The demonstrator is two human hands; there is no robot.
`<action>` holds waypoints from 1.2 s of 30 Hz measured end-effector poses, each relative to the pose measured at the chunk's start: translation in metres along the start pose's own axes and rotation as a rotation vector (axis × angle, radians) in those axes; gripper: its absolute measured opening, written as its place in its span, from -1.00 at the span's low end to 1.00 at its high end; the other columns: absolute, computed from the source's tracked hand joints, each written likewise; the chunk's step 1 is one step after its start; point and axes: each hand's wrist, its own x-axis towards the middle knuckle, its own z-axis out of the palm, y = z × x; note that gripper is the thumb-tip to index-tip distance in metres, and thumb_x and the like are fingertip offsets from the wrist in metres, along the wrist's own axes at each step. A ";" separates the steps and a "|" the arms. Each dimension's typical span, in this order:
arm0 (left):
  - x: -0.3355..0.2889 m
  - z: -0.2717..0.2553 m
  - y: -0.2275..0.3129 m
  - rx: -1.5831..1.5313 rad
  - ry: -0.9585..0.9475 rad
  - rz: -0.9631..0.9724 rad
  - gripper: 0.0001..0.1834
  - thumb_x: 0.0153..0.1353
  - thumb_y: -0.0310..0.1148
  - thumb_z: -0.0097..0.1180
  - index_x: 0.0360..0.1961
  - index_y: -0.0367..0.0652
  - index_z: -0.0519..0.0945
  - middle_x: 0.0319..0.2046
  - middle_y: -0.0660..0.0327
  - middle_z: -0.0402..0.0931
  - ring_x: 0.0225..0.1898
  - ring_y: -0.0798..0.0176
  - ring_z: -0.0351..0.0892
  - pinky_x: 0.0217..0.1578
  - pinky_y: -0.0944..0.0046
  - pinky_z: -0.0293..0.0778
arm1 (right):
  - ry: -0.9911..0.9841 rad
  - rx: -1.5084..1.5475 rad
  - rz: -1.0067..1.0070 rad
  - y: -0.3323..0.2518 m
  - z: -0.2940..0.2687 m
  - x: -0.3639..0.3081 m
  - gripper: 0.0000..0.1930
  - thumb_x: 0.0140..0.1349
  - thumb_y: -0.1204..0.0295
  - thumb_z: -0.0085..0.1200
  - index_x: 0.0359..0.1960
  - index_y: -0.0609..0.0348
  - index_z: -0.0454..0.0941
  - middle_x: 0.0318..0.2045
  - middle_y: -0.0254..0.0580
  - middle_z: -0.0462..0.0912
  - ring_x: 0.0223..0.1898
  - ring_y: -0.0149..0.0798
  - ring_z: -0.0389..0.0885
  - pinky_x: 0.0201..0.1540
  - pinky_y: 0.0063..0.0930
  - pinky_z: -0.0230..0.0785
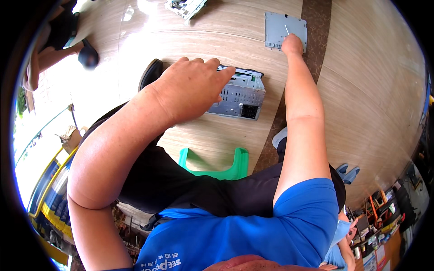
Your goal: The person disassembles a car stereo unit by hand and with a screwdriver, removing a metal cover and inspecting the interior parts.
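Below my left hand (192, 88) is a silver metal car stereo (238, 95) with slotted sides and a black connector socket. The bent fingers of that hand lie over its left part and hide it, with the thumb against its side. Farther off to the right, my right hand (293, 44) is closed around a screwdriver (286, 30). Only its thin bright shaft shows; the handle is hidden in the fist. Beneath this hand a flat grey metal cover plate (276, 34) lies on the floor.
Another opened electronic part (186, 8) lies at the far edge. Close to my legs stands a green plastic stool (242, 162). Another person's foot (88, 54) is at far left. Blue slippers (348, 174) and cluttered shelves (384, 212) are at right.
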 end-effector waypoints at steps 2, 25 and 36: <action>0.000 0.000 0.000 0.009 0.013 0.004 -0.39 0.18 -0.32 0.28 0.24 -0.19 0.39 0.05 0.00 0.52 0.03 -0.04 0.60 0.02 0.03 0.52 | 0.015 0.016 0.012 0.001 0.001 -0.001 -0.73 0.33 0.33 0.05 -0.03 0.18 0.63 0.00 0.12 0.65 0.06 0.14 0.61 0.08 -0.06 0.49; 0.002 -0.003 0.002 -0.001 -0.041 -0.023 -0.38 0.20 -0.32 0.26 0.28 -0.18 0.37 0.10 -0.02 0.51 0.09 -0.04 0.57 0.08 0.04 0.49 | 0.099 0.163 -0.079 0.018 0.009 0.006 -0.74 0.29 0.23 0.14 -0.16 0.15 0.65 -0.17 0.07 0.70 -0.05 0.11 0.64 0.01 -0.10 0.47; -0.001 -0.001 -0.002 -0.017 -0.042 -0.034 -0.36 0.19 -0.32 0.27 0.28 -0.19 0.37 0.10 -0.01 0.50 0.08 -0.03 0.58 0.08 0.03 0.48 | 0.040 0.046 -0.039 0.004 0.007 0.002 -0.74 0.34 0.27 0.05 -0.12 0.19 0.62 -0.13 0.13 0.68 -0.03 0.15 0.63 0.03 -0.06 0.46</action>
